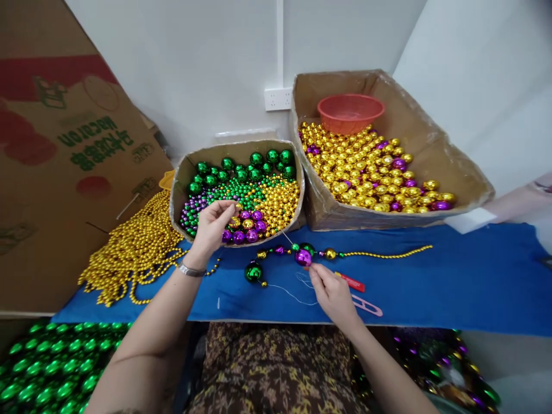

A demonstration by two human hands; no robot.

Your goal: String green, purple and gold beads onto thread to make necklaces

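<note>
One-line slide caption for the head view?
Left hand pinches a gold bead in the small box; right hand beside a purple bead on the blue table.

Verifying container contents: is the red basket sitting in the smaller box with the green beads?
No, the red basket rests on gold beads in the larger box at the right.

Glossy, mirror-bright gold, green and purple round plastic beads (254, 195) are held in matt, creased brown cardboard boxes (317, 198); the surface (452, 276) is covered by matt blue cloth.
</note>
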